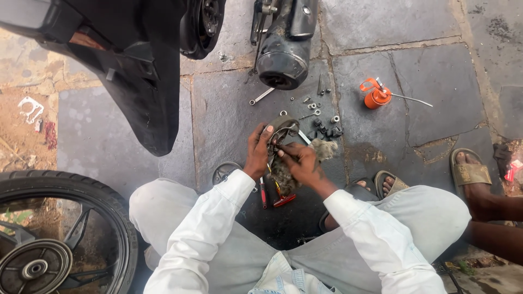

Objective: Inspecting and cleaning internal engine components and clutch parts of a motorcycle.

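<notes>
Brake shoe (283, 128): curved grey metal part, held up over the stone floor (436, 71) in front of the seated person's knees. Left hand (258, 151): closed around the left side of the brake shoe, thumb on its upper edge. Right hand (298, 161): closed on a dirty grey rag (283, 177), pressed against the lower part of the brake shoe; a loose tuft of the rag shows just beyond the knuckles. Both sleeves white, trousers pale grey.

Floor items, near the hands: red-handled screwdriver (263, 191) and a second red-handled tool (284, 200) lying under the wrists; round metal cover (224, 171) just left of the left wrist. Further out: spanner (262, 96), scattered nuts and bolts (321, 117), orange oil can (376, 97) with a long thin spout, well to the right.

Surroundings: black exhaust pipe (283, 54) at top centre, black motorcycle body panel (136, 81) at upper left, loose wheel (54, 239) with tyre at lower left. Another person's sandalled foot (471, 177) at the right edge.
</notes>
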